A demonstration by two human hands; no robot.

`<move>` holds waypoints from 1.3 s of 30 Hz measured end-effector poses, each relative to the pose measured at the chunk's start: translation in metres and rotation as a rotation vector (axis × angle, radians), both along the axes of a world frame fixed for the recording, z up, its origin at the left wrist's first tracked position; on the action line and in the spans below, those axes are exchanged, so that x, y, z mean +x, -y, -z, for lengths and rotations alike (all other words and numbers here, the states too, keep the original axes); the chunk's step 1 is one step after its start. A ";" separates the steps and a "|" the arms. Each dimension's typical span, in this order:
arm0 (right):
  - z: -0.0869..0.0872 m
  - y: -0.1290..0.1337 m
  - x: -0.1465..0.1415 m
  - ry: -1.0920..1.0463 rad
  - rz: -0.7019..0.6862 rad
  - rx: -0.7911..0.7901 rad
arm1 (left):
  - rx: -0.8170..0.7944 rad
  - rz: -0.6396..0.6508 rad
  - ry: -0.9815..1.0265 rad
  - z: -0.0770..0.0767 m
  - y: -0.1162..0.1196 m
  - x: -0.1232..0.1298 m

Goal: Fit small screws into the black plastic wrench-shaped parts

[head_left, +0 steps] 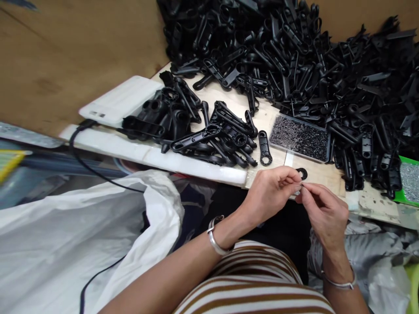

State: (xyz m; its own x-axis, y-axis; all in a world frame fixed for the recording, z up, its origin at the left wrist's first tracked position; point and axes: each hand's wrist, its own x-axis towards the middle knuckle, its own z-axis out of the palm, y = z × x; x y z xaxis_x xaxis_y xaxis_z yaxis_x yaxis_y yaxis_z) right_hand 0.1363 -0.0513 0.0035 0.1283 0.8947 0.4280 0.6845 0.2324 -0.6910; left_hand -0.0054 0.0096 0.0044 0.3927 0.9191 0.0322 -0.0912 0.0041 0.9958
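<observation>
Black ring-ended piece (pixel 305 173), partly hidden, just beside left hand (pixel 275 189).

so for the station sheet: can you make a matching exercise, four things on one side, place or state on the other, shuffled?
Things
1. Clear box
2. Green tray
3. White case
4. Left hand and right hand

Place or state
A. Fingers pinched, tips close together
B. Holds small silvery pieces
C. Has a black cable at one end
D. Holds small dark pieces

Pairs: 1-D, 2-B, 3-C, 4-A
</observation>
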 end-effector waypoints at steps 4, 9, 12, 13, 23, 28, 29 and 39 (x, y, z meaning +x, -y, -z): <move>0.005 0.003 0.002 0.041 -0.014 -0.028 | 0.100 0.040 -0.114 0.006 0.005 -0.006; 0.005 0.000 0.005 -0.041 -0.020 -0.155 | 0.302 0.024 -0.281 0.006 0.012 -0.013; 0.005 -0.004 0.008 -0.098 0.007 -0.212 | 0.317 0.004 -0.265 0.007 0.011 -0.013; 0.005 -0.006 0.009 -0.114 0.021 -0.224 | 0.311 -0.001 -0.258 0.008 0.010 -0.012; 0.009 -0.022 0.025 0.137 0.074 -0.159 | 1.008 -0.097 -0.781 0.008 0.000 -0.015; 0.004 -0.032 0.030 0.443 -0.007 -0.043 | 1.011 0.062 -0.963 0.009 -0.004 -0.012; 0.003 -0.033 0.031 0.486 -0.026 -0.034 | 1.005 0.066 -0.961 0.010 -0.004 -0.012; -0.001 -0.033 0.028 0.686 -0.121 -0.038 | 0.919 0.125 -0.913 0.014 -0.004 -0.012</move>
State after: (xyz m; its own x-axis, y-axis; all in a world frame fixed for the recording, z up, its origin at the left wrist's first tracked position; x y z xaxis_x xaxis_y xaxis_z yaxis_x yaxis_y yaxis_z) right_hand 0.1640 -0.0182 0.0048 -0.2615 0.9017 0.3444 0.9400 0.3189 -0.1212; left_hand -0.0173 0.0133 -0.0092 0.6872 0.6598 0.3039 0.5685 -0.7489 0.3405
